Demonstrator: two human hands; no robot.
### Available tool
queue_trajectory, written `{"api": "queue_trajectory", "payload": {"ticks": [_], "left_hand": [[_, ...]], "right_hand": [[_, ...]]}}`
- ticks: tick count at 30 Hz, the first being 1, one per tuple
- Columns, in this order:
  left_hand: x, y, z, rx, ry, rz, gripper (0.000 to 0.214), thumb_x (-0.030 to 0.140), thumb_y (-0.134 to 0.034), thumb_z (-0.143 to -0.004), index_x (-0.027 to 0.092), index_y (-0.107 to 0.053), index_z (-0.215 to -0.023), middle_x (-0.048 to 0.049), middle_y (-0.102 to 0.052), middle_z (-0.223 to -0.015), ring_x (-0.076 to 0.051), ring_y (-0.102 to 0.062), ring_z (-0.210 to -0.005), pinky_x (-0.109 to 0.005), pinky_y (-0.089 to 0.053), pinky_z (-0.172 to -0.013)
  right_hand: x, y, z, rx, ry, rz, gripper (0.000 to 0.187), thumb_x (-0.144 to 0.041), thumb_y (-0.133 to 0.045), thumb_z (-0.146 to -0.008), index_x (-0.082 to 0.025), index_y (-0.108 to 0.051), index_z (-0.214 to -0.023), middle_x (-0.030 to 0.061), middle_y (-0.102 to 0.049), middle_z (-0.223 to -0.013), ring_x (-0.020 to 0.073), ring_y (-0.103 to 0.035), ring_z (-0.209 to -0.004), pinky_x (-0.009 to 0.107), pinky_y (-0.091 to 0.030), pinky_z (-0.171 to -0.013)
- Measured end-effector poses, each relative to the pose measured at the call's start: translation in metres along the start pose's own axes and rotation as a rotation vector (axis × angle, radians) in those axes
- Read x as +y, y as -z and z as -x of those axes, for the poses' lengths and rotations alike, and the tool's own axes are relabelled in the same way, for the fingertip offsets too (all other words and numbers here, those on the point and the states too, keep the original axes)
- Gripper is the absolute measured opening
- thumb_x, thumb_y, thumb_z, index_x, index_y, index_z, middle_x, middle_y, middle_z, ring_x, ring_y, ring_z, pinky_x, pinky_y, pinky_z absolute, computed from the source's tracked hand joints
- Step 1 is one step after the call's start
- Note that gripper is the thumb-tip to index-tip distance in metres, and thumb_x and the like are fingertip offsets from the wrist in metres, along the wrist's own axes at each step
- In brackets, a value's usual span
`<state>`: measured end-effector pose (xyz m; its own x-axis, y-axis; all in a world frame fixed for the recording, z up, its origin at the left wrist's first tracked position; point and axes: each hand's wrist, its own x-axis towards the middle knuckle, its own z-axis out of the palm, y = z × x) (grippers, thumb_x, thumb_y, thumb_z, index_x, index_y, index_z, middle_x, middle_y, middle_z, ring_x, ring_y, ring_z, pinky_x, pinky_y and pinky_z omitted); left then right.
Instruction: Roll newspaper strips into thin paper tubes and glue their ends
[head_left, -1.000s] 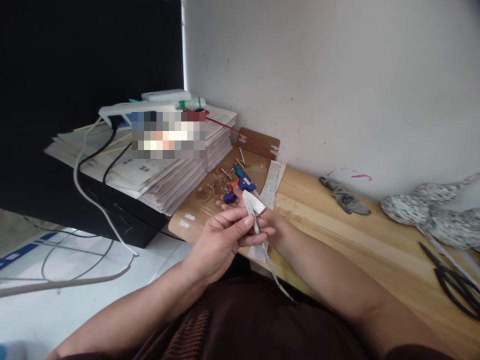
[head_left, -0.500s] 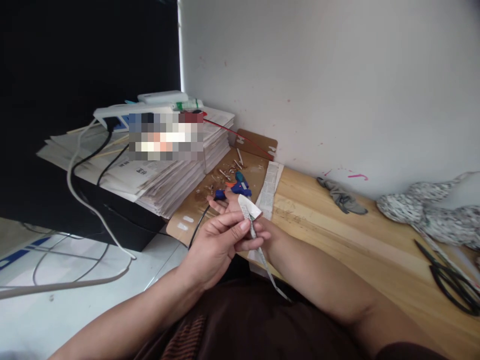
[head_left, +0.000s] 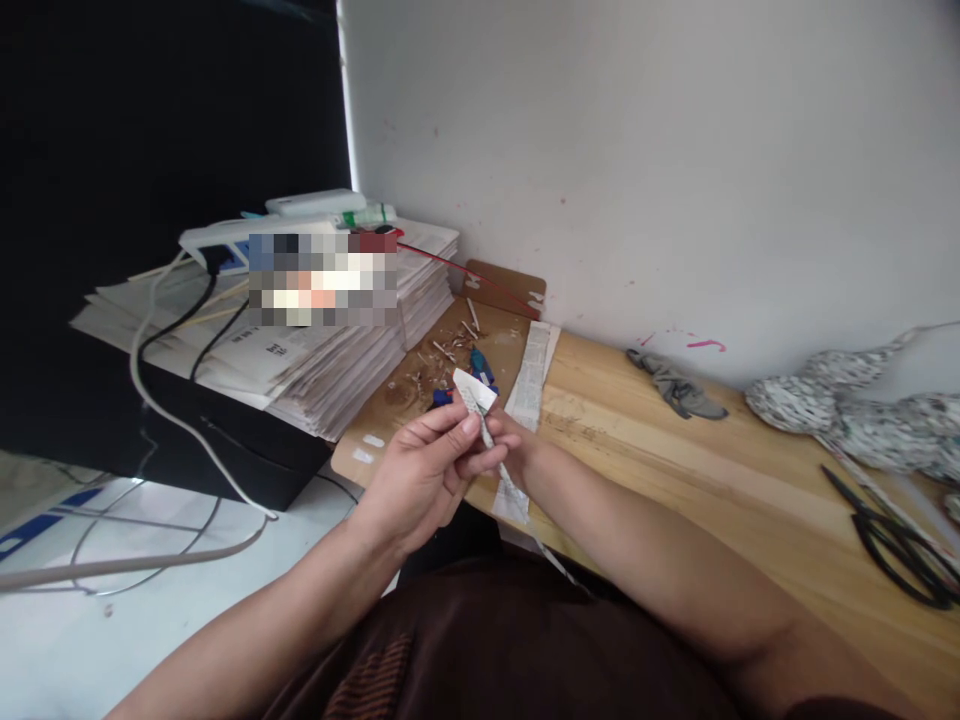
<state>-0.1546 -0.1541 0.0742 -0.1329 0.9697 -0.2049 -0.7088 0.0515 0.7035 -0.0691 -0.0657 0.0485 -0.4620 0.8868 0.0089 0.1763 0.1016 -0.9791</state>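
Now the left hand clamps thumb and fingers on a paper strip, held above the table's near edge. The right hand, partly hidden behind, has an unclear grip. Just beyond, 1 glue gun shows over cardboard; far right, 1 grey cloth lies beside the wall.

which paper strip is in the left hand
The narrow printed strip with the pointed end, pinched in the left hand; the wide newspaper strip lies flat on the table and the newspapers are stacked.
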Motion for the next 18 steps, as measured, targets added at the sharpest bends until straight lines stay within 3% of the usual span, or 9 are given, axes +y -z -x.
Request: {"api": "queue_trajectory", "payload": {"ticks": [3, 4, 6, 9, 12, 15, 18], "left_hand": [[-0.001, 0.001, -0.008, 0.024, 0.008, 0.030, 0.006, 0.013, -0.072, -0.078, 0.013, -0.071, -0.084, -0.0061, -0.075, -0.084, -0.018, -0.074, -0.080, -0.021, -0.060, -0.072], [-0.002, 0.001, -0.011, 0.023, 0.005, 0.037, 0.005, 0.012, -0.071, -0.079, 0.013, -0.071, -0.084, -0.0059, -0.074, -0.084, -0.018, -0.074, -0.080, -0.021, -0.060, -0.073], [-0.005, -0.001, -0.016, 0.003, -0.006, 0.036, 0.004, 0.012, -0.069, -0.080, 0.012, -0.070, -0.084, -0.0057, -0.074, -0.084, -0.017, -0.074, -0.082, -0.021, -0.060, -0.076], [-0.013, -0.010, -0.022, -0.050, -0.005, -0.004, 0.007, 0.015, -0.070, -0.081, 0.013, -0.070, -0.088, -0.0050, -0.072, -0.086, -0.018, -0.073, -0.085, -0.023, -0.060, -0.079], [-0.021, -0.022, -0.027, -0.081, 0.010, -0.035, 0.009, 0.018, -0.070, -0.082, 0.013, -0.070, -0.089, -0.0043, -0.071, -0.085, -0.020, -0.073, -0.088, -0.027, -0.060, -0.081], [-0.029, -0.031, -0.031, -0.085, 0.028, -0.055, 0.009, 0.019, -0.069, -0.083, 0.013, -0.070, -0.089, -0.0050, -0.071, -0.087, -0.020, -0.073, -0.089, -0.026, -0.060, -0.078], [-0.033, -0.036, -0.034, -0.075, 0.044, -0.088, 0.011, 0.017, -0.067, -0.084, 0.012, -0.071, -0.093, -0.0066, -0.072, -0.090, -0.019, -0.072, -0.091, -0.020, -0.059, -0.070]], "right_hand": [[-0.003, 0.020, 0.021, -0.256, -0.167, -0.142, 0.036, -0.040, -0.039, -0.094, -0.016, -0.061, -0.078, 0.0009, -0.059, -0.056, 0.0157, -0.063, -0.051, 0.029, -0.053, -0.050], [-0.005, 0.028, 0.031, -0.343, -0.294, -0.291, 0.034, -0.044, -0.039, -0.095, -0.017, -0.060, -0.090, 0.0037, -0.065, -0.068, 0.0174, -0.067, -0.060, 0.032, -0.056, -0.056], [-0.008, 0.046, 0.051, -0.322, -0.373, -0.453, 0.037, -0.053, -0.042, -0.094, -0.020, -0.055, -0.103, 0.0060, -0.066, -0.086, 0.0171, -0.069, -0.066, 0.031, -0.057, -0.058], [-0.010, 0.066, 0.077, -0.205, -0.255, -0.298, 0.036, -0.051, -0.055, -0.089, -0.022, -0.049, -0.109, 0.0038, -0.063, -0.091, 0.0137, -0.065, -0.061, 0.028, -0.054, -0.055], [-0.005, 0.077, 0.090, 0.001, -0.014, 0.125, 0.027, -0.040, -0.064, -0.085, -0.022, -0.051, -0.101, 0.0013, -0.062, -0.087, 0.0122, -0.060, -0.061, 0.026, -0.050, -0.056], [0.002, 0.083, 0.095, 0.147, 0.188, 0.456, 0.010, -0.030, -0.059, -0.089, -0.021, -0.054, -0.092, 0.0019, -0.065, -0.086, 0.0134, -0.061, -0.070, 0.027, -0.047, -0.065], [0.006, 0.090, 0.098, 0.180, 0.273, 0.599, 0.009, -0.027, -0.051, -0.094, -0.021, -0.057, -0.090, 0.0027, -0.066, -0.083, 0.0141, -0.061, -0.072, 0.027, -0.044, -0.068]]}}
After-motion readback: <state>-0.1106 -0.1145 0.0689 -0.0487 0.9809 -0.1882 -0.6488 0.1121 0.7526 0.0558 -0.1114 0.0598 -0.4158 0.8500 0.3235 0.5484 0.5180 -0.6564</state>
